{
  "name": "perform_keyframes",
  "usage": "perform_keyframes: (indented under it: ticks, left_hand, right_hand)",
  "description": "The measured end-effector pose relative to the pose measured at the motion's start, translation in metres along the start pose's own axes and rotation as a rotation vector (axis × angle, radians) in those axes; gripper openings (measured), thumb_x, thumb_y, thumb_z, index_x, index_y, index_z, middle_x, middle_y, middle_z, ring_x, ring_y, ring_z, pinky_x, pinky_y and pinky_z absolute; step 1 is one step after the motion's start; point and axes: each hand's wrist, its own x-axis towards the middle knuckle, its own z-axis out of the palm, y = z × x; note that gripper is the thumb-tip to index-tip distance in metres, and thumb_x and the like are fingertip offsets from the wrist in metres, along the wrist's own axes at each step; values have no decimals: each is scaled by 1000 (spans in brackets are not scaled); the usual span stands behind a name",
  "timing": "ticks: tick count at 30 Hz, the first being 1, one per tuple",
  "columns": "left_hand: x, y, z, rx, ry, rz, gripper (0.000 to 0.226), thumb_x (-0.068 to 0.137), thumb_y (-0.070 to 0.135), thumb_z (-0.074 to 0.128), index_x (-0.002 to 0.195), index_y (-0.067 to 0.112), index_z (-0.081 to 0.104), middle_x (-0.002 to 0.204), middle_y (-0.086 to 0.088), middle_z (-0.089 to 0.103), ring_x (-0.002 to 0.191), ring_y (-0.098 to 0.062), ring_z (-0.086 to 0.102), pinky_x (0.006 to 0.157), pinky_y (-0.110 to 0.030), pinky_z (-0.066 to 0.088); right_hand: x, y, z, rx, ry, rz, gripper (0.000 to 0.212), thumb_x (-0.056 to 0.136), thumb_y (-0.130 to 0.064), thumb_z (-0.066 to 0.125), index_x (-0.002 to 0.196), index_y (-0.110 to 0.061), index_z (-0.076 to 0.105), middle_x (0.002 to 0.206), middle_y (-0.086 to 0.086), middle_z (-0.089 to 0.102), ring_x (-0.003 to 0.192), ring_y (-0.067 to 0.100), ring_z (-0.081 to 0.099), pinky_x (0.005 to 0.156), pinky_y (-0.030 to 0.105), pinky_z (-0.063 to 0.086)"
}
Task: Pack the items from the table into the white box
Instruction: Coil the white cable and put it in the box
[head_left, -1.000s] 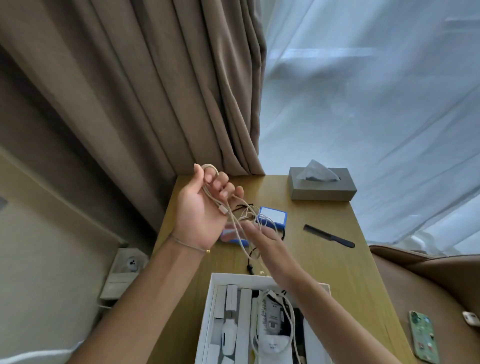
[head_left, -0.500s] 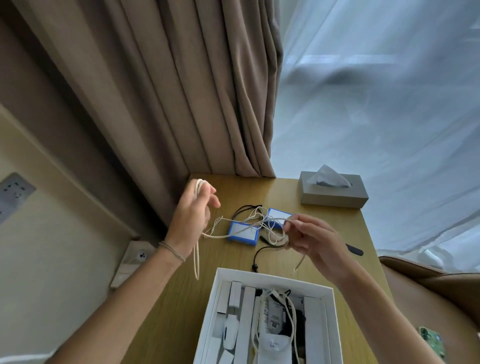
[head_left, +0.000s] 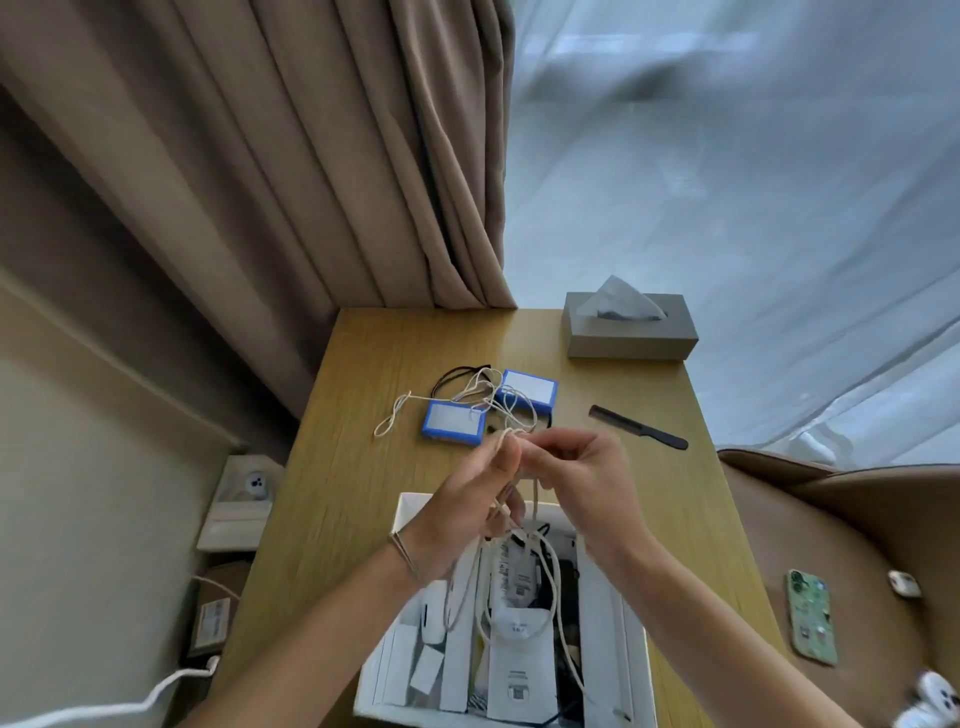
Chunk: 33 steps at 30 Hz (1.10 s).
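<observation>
Head view. I see both hands raised together above the far edge of the white box (head_left: 402, 519), working a beige cable (head_left: 535, 499). Left hand (head_left: 467, 499): fingers curled, thumb pressed against the cable near its top bend, gripping it. Right hand (head_left: 576, 478): fingers curled inward, pinching the same cable just beside the left thumb. The two hands are touching or nearly so; I cannot tell which.

From the grip, cable strands hang down into the box, looping over a white pouch (head_left: 519, 670) and the other white packed items there. Farther strands run away from the hands across the wooden surface (head_left: 353, 493), draped over two blue-edged packs (head_left: 452, 423) lying side by side, and end in a small loop to the left of them. A thin black cord (head_left: 457, 375) lies tangled behind the packs.

Also on the surface: a black comb (head_left: 639, 434) to the right of the packs, and a grey tissue box (head_left: 631, 332) at the far right corner. A phone (head_left: 811, 616) lies on the brown seat at right.
</observation>
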Motion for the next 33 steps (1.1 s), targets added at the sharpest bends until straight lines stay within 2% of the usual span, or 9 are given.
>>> perform_keyframes:
  ticks: [2,6,10,13,17,20,24,28,33]
  left_hand:
    - [-2,-10,7,-63,-2,-52,64,87,69,44,124,20,59,79,6,62,60,-10,53,46,-21,32]
    - [-6,-37,19,-117,22,-218,41,100,54,44,119,22,62,81,-7,63,61,-11,58,45,-19,39]
    - [0,-67,26,-153,88,-344,15,100,23,56,110,13,59,63,1,55,56,-13,52,46,-23,39]
    - [7,-92,32,-213,178,-436,11,95,3,57,103,11,58,59,1,53,54,-13,49,50,-27,39]
    - [15,-121,46,-252,314,-509,14,92,-2,56,96,11,56,63,-4,58,57,-16,54,57,-29,46]
    - [19,-141,53,-28,380,-509,15,88,-1,63,100,9,59,79,-8,65,70,-20,63,63,-30,52]
    - [16,-156,56,494,322,-366,16,87,9,67,99,17,60,90,0,65,86,-20,63,71,-27,51]
    - [9,-160,53,855,252,-296,24,84,37,72,97,23,57,97,5,62,90,-17,60,74,-33,52]
    - [2,-145,39,1046,81,-317,56,84,73,47,113,26,56,116,6,57,108,-16,55,86,-37,51]
  right_hand:
    - [-4,9,-7,-65,22,30,9,86,-10,78,77,-7,80,61,5,72,54,10,62,54,19,48]
    - [-15,31,-20,-138,0,137,13,88,-12,76,75,-11,79,60,12,70,49,23,66,47,30,53]
    - [-21,50,-34,-215,21,205,9,88,-7,72,86,-12,78,73,7,76,68,18,73,67,27,58]
    - [-25,63,-46,-166,100,308,18,91,-2,65,89,-15,78,70,1,73,58,3,63,55,16,50]
    - [-40,75,-58,-137,122,370,24,91,2,60,85,-14,77,69,0,69,52,0,54,50,12,42]
    - [-52,82,-63,-121,115,413,26,92,4,57,87,-11,76,72,6,68,53,2,54,50,12,41]
    - [-63,87,-64,-113,113,439,25,94,5,54,90,-8,76,71,1,70,56,1,57,52,13,42]
    - [-68,88,-62,-115,128,434,26,94,6,54,89,-8,76,69,0,70,55,3,56,51,15,42]
    - [-66,87,-60,-123,130,425,27,94,6,54,87,-8,76,69,6,68,53,3,55,50,14,42]
